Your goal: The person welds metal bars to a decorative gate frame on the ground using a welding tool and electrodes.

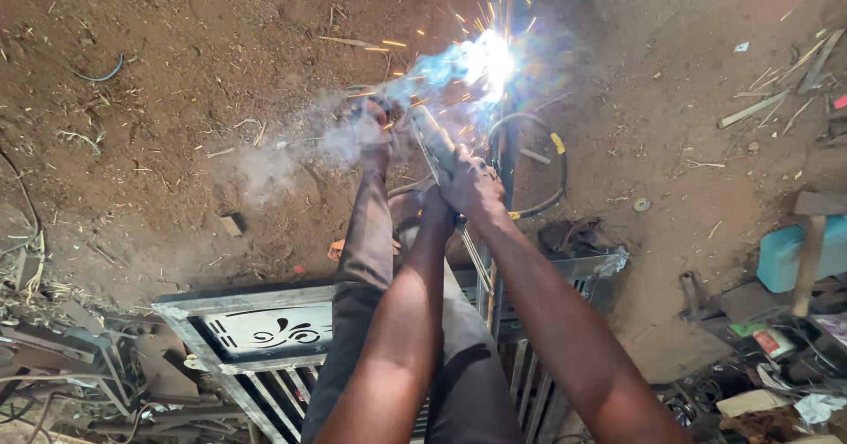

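Observation:
Both my arms reach forward and meet over my knees. My right hand (477, 188) is closed around the grey handle of a welding electrode holder (433, 141). My left hand (438, 204) is pressed against it from below, clasped on the same handle and mostly hidden. The rod runs up and right to a bright white-blue arc (490, 59) on an upright dark metal bar (506, 157). Orange sparks fly upward and pale smoke drifts to the left over my foot (374, 131).
A metal frame with a white cut-out scroll panel (265, 329) lies under my legs. A black cable (554, 175) loops right of the bar. Scrap metal is piled at the bottom left, tools and boxes (781, 259) at the right. Brown dirt ground lies all around.

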